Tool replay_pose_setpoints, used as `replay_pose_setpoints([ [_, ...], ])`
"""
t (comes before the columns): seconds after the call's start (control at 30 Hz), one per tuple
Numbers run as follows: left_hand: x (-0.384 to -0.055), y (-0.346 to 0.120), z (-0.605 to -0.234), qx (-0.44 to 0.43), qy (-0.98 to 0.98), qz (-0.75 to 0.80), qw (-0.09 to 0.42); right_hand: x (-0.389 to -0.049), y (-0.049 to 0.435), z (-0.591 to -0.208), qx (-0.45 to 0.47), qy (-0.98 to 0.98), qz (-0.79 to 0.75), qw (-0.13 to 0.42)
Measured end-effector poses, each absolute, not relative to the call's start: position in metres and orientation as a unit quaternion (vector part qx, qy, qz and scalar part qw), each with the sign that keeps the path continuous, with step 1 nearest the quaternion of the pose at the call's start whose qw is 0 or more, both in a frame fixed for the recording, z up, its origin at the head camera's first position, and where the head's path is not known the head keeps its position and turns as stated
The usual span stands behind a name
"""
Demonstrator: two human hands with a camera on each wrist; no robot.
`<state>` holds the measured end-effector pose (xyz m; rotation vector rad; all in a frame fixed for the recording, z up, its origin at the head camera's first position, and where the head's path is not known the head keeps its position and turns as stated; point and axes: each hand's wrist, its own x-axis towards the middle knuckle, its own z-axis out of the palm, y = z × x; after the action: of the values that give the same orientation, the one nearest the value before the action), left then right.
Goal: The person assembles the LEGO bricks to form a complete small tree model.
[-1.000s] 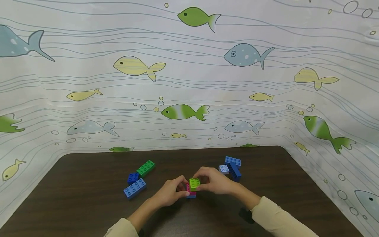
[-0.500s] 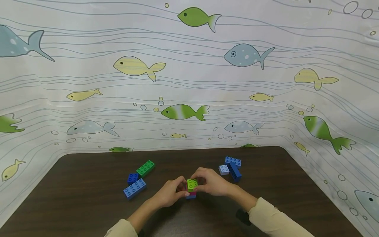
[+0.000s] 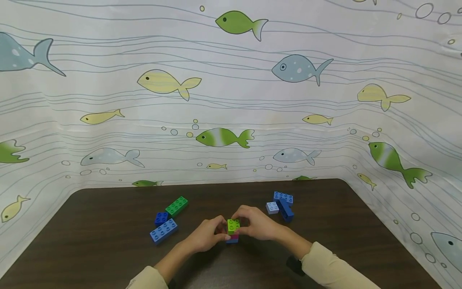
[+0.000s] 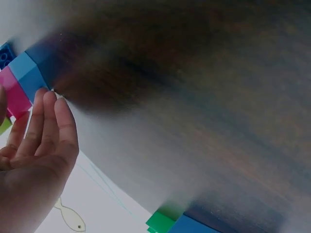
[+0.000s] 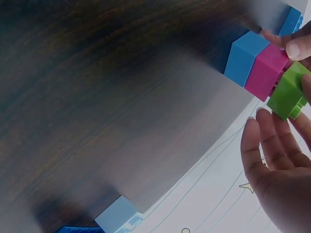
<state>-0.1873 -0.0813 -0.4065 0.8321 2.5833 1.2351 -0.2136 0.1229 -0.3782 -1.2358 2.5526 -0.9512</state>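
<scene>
A blue toy building brick [image 5: 247,57] stands on the table with a magenta brick [image 5: 265,73] on top of it. My left hand [image 3: 205,235] grips this pair from the left, its thumb on the magenta brick. Over the magenta brick my right hand [image 3: 258,225] pinches a lime green brick [image 3: 233,226] between thumb and fingers. In the right wrist view some magenta studs show in a narrow gap under the lime brick [image 5: 290,92]. The fingers hide part of the stack in the head view.
Left of the hands lie a long green brick [image 3: 177,206], a small dark blue brick [image 3: 161,218] and a long blue brick [image 3: 164,231]. Back right are a blue brick [image 3: 283,196], a light blue brick [image 3: 272,207] and a dark blue brick [image 3: 285,211]. Fish-patterned cloth [image 3: 231,92] walls the dark table [image 3: 101,249].
My right hand has shifted slightly left with the lime green brick, which now sits in line over the magenta brick. The left hand stays where it was on the lower bricks.
</scene>
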Motion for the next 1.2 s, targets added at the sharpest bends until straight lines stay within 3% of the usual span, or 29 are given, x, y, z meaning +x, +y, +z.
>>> replay_pose_setpoints([
  [0.33,-0.188,-0.084,-0.398,0.27,0.861,0.423,0.084,-0.213,0.122,-0.377,-0.422,0.851,-0.306,0.067],
  [0.6,-0.188,-0.084,-0.407,0.292,0.866,0.405,0.033,-0.213,0.121,-0.376,-0.42,0.856,-0.295,0.064],
  [1.2,-0.189,-0.08,-0.407,0.276,0.88,0.385,0.038,-0.211,0.121,-0.374,-0.423,0.86,-0.281,0.055],
])
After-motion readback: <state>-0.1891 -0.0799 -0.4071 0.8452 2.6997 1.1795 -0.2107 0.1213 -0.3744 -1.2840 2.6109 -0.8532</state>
